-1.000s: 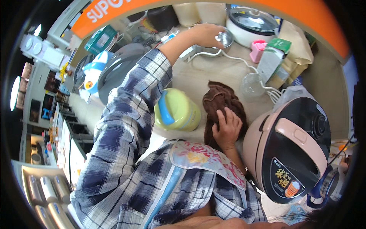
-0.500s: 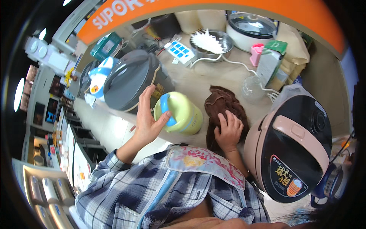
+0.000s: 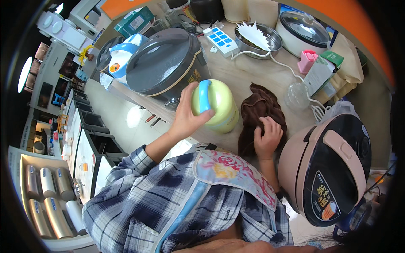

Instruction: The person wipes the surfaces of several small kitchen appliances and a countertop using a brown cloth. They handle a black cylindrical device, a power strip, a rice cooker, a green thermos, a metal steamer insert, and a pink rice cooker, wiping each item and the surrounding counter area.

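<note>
A pale green insulated food jar [image 3: 225, 107] with a blue lid handle [image 3: 205, 96] stands on the counter before me. My left hand [image 3: 187, 114] is at its left side, the fingers curved along the lid's edge and the thumb across the handle's near end. To the right of the jar lies a crumpled brown cloth [image 3: 262, 103]. My right hand [image 3: 268, 137] rests on the cloth's right part with bent fingers, gripping its folds. A gap separates that hand from the jar.
A big dark grey lidded pot [image 3: 162, 63] stands left, a pink and black rice cooker [image 3: 322, 168] right. Behind are a power strip [image 3: 221, 41], a steel bowl [image 3: 274, 38], a white electric pot [image 3: 301, 31], a clear plastic cup [image 3: 296, 96] and a white cord [image 3: 289, 71].
My left hand has closed in on the jar, its fingers now along the lid. My right hand's fingers are more bent on the cloth. The whole view has shifted.
</note>
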`<state>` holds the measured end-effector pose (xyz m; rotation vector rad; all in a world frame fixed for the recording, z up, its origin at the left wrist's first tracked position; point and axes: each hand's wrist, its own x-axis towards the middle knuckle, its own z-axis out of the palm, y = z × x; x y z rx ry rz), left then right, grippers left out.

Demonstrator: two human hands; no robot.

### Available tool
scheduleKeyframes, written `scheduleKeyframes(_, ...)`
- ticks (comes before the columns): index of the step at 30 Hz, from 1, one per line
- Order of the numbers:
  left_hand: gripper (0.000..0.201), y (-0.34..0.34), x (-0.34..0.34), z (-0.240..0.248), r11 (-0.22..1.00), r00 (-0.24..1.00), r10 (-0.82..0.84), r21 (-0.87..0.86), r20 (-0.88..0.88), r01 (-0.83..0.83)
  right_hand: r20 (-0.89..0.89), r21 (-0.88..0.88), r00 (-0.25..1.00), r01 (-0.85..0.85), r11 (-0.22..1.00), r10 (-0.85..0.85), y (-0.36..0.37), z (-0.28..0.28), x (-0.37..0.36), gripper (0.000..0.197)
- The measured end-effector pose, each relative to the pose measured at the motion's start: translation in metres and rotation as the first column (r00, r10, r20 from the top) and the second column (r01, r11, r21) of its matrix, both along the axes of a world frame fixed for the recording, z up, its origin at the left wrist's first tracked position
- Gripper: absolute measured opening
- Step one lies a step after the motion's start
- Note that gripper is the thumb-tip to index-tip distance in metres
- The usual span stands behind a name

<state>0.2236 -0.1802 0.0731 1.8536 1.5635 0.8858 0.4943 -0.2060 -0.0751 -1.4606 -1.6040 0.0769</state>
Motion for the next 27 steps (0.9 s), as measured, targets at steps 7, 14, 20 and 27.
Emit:
scheduleKeyframes(7, 0.093, 0.039, -0.022, 0.003, 0.919, 0.924, -0.379, 0.095, -0.044, 0.382, -0.113, 0.093, 0.993, -0.027, 0.995, 0.038, 0.003, 0.066, -0.01, 0.015)
scheduleKeyframes(14, 0.092, 0.048, -0.02, -0.004, 0.902, 0.912, -0.41, 0.141, -0.008, 0.407, -0.202, 0.03, 0.979, -0.003, 1.0, 0.01, -0.013, 0.12, -0.012, 0.008)
scheduleKeyframes(20, 0.088, 0.047, -0.014, -0.009, 0.902, 0.915, -0.399, 0.2, 0.053, 0.382, 0.115, 0.183, 0.939, 0.302, 0.936, -0.325, -0.009, 0.11, -0.006, 0.009)
scheduleKeyframes(27, 0.086, 0.046, -0.016, -0.013, 0.903, 0.917, -0.393, 0.216, 0.069, 0.371, 0.004, -0.286, 0.999, 0.042, 0.957, -0.043, -0.066, 0.071, -0.025, 0.012)
